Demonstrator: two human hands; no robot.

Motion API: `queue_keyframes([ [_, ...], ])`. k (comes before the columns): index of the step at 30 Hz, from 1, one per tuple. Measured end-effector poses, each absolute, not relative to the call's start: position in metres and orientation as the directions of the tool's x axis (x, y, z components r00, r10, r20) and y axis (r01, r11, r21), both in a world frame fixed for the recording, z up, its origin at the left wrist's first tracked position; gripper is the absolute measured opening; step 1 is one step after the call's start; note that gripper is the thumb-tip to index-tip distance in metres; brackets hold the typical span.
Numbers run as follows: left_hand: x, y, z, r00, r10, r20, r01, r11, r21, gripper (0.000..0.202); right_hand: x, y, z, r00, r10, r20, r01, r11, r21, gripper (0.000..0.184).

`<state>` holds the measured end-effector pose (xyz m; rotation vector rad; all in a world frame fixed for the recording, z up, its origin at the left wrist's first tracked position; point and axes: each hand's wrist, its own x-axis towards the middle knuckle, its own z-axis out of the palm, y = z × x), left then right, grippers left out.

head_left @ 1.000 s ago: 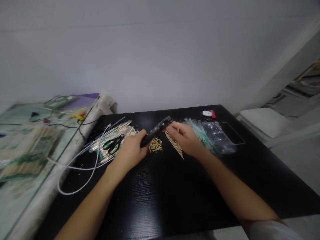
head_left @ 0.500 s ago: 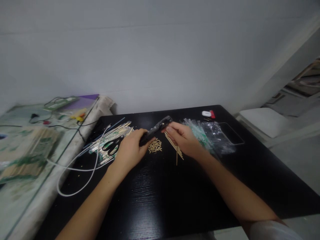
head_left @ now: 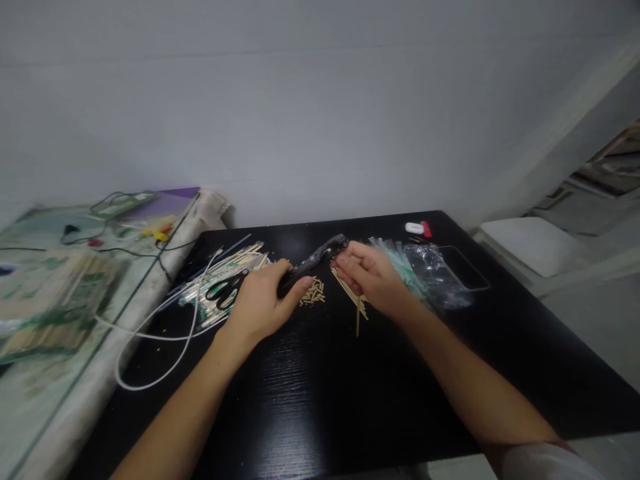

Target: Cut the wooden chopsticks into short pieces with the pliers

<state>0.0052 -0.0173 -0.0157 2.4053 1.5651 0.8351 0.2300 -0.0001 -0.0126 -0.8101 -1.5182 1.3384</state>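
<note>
Stretched farther out than half a second ago, the thumb of the left hand [head_left: 263,298] lies along a black tool [head_left: 319,258] gripped there, above the table [head_left: 320,400]; short pieces [head_left: 315,292] are heaped beneath. Rightward, the right hand [head_left: 373,275] pinches a thin stick [head_left: 357,324] near the tool's tip, over more loose sticks [head_left: 347,288], beside clear wrappers [head_left: 405,270].

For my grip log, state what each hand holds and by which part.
Left hand: the black tool, by its near end. Right hand, at the far end: its hold can't be told.
</note>
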Motion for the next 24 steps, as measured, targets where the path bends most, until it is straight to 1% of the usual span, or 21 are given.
queue_keyframes([
  [8, 0.003, -0.018, -0.012, 0.323, 0.881, 0.347, 0.780, -0.455, 0.430, 0.039, 0.234, 0.002, -0.012, -0.450, 0.881, 0.146, -0.192, 0.064, -0.979, 0.028],
  [12, 0.001, -0.018, -0.011, 0.339, 0.874, 0.348, 0.775, -0.470, 0.423, 0.036, 0.235, 0.004, -0.014, -0.504, 0.861, 0.072, -0.235, -0.056, -0.970, 0.027],
  [19, -0.005, -0.015, -0.012, 0.374, 0.869, 0.325, 0.766, -0.487, 0.420, 0.042, 0.237, 0.007, -0.017, -0.621, 0.784, -0.011, -0.283, -0.237, -0.929, 0.028],
  [24, -0.004, -0.016, -0.011, 0.359, 0.884, 0.297, 0.776, -0.460, 0.431, 0.045, 0.234, 0.008, -0.018, -0.624, 0.779, -0.061, -0.284, -0.299, -0.911, 0.032],
])
